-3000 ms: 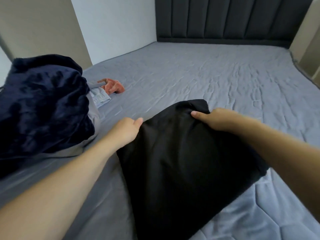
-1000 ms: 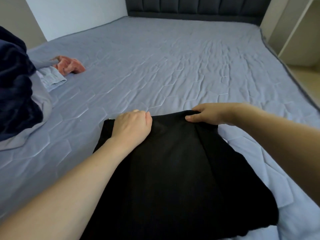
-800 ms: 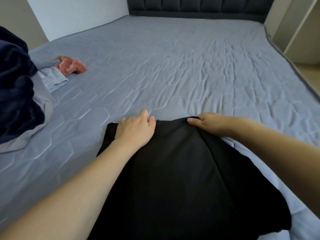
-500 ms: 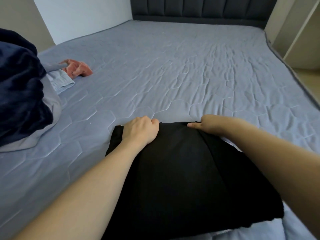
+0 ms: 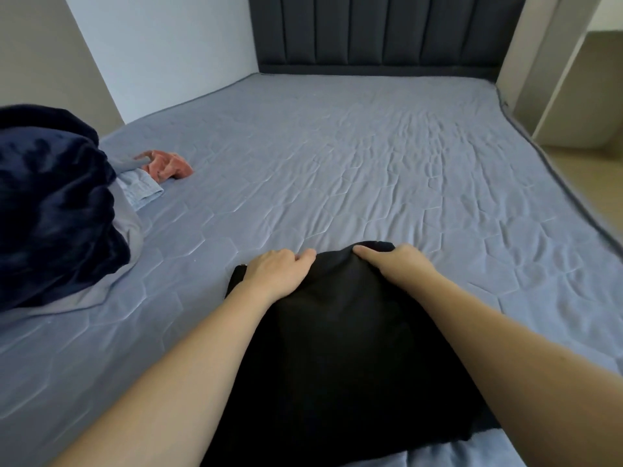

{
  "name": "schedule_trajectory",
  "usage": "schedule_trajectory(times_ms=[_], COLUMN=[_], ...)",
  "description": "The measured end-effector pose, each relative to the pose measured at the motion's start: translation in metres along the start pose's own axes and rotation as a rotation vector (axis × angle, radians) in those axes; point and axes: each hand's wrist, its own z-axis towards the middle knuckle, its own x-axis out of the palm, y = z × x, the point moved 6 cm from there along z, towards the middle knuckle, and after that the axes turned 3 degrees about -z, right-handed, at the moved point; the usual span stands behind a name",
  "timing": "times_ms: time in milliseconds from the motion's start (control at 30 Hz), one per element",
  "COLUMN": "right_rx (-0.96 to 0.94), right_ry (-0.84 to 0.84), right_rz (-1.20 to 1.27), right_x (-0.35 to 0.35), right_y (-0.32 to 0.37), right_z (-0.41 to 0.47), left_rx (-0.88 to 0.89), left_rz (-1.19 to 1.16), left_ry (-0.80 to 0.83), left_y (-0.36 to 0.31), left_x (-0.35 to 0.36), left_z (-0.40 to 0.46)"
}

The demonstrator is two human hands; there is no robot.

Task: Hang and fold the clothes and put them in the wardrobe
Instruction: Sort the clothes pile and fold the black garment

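a black garment (image 5: 344, 348) is being held flat on the near part of a bed (image 5: 337, 170) covered in a blue-grey quilted sheet, its far edge lying between the two hands and its near end running down out of view at the bottom. the left hand (image 5: 276, 273) is being rested on the garment's far left corner, with the fingers curled over the edge of the cloth and the thumb lying along the top, so the corner is being gripped. the right hand (image 5: 394, 262) is being laid on the far right part of the same edge; its thumb is being pressed on top of the cloth and its fingers are being tucked past the edge, so the cloth is being pinched there. both forearms are being stretched forward over the garment from the near side.

at the far left a dark navy plush bundle (image 5: 50, 203) is being shown piled on a grey cloth (image 5: 124, 230). just to the right of it a pale blue folded piece (image 5: 141, 188) is lying, and touching that, a little farther away, a crumpled pink cloth (image 5: 167, 165). a dark padded headboard (image 5: 377, 32) is standing at the far end of the bed, with a pale wall (image 5: 161, 45) to its left.
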Motion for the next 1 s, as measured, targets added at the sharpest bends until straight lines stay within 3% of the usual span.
schedule_trajectory(times_ms=[133,267,433,567,700,833,1000], right_rx=[0.174,0.173,-0.015,-0.192,-0.361,-0.542,-0.691], right_ry=[0.245,0.401,0.364,0.397,0.516,0.618,0.708], right_rz=[0.393,0.588,0.669,0.67,0.664,0.669,0.689], right_x=[-0.012,-0.059,-0.146,-0.207,-0.224,-0.201,-0.15], right_y=[0.024,0.122,0.333,0.547,0.735,0.87,0.985], right_z=[-0.026,-0.071,-0.156,-0.254,-0.363,-0.47,-0.559], left_rx=[-0.006,0.002,0.092,0.015,-0.061,-0.162,-0.316], left_rz=[0.117,0.198,0.355,0.335,0.387,0.542,0.616], left_ry=[0.044,-0.058,-0.277,-0.42,-0.555,-0.594,-0.693], left_y=[-0.006,-0.028,-0.047,-0.032,0.014,0.087,0.172], left_x=[-0.046,-0.179,-0.44,-0.678,-0.88,-1.018,-1.132], left_z=[-0.018,-0.038,-0.075,-0.136,-0.222,-0.307,-0.39])
